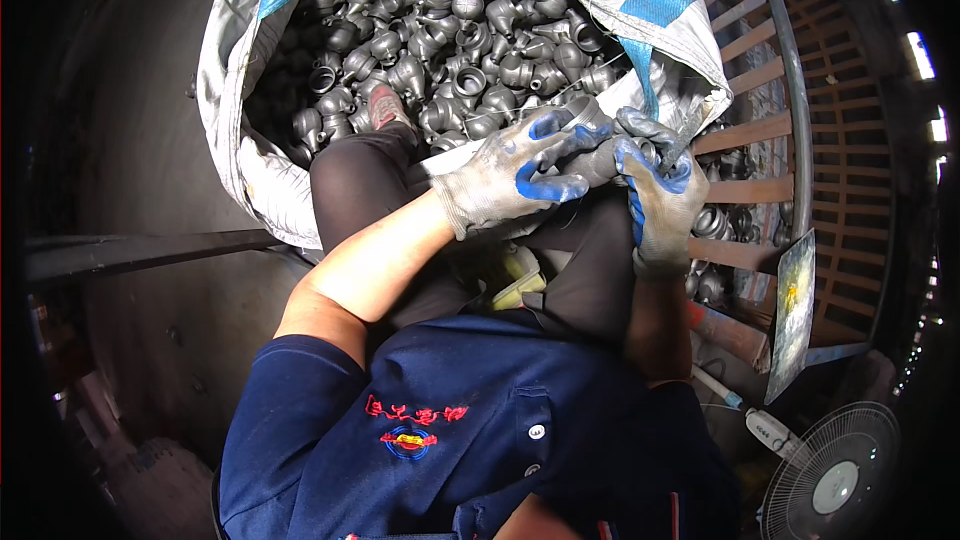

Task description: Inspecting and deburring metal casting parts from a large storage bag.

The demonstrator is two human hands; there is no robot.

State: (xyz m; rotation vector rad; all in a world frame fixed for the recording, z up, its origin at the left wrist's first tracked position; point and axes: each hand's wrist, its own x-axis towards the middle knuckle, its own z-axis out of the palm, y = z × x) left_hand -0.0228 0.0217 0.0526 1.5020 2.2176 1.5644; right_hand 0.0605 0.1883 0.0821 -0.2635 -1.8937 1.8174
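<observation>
A: Risks, left to right?
B: White woven sack (224,100): rim could sag if a leg drags it. Shoe (386,106) over loose grey fittings (468,5): pile may roll, footing goes.
A: Hands?
B: Left hand (510,170), gloved, thumb and fingers around one bulbous grey plastic fitting (597,168), above the lap. Right hand (665,195) closed on its other end. Uneven grip could twist it loose.
</observation>
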